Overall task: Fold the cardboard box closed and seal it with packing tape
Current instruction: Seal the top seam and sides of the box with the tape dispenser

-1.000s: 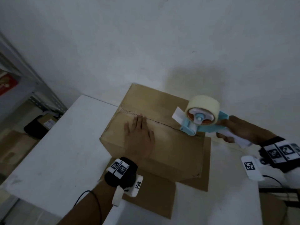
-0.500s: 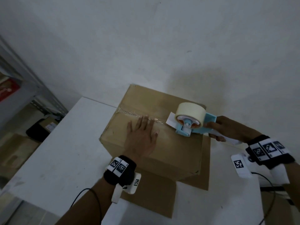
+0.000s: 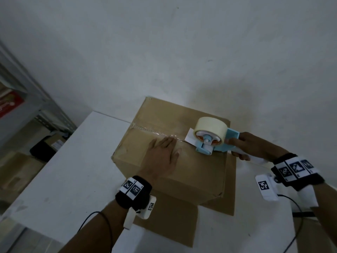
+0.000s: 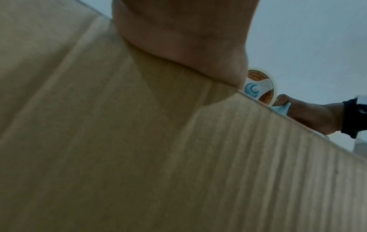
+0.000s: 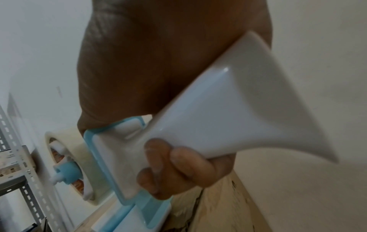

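Observation:
The brown cardboard box (image 3: 191, 170) stands on the white table (image 3: 73, 170) with its top flaps folded shut. A strip of clear tape (image 3: 151, 129) runs along the centre seam from the left edge. My left hand (image 3: 162, 156) lies flat on the box top, fingertips at the seam; the left wrist view shows only its palm (image 4: 178, 31) on the cardboard (image 4: 178, 157). My right hand (image 3: 251, 147) grips the white handle (image 5: 228, 109) of the blue tape dispenser (image 3: 209, 137), whose front end rests on the seam just right of my left fingers.
A flat cardboard sheet (image 3: 173, 221) lies under the box and sticks out at the front and right. The white wall (image 3: 182, 61) rises right behind the box. A grey metal shelf (image 3: 27, 92) stands at the left, with boxes on the floor (image 3: 18, 170) below.
The dispenser came down and left from above the right part of the box onto the seam. The tape strip on the seam now reaches further right. My left hand slid slightly right.

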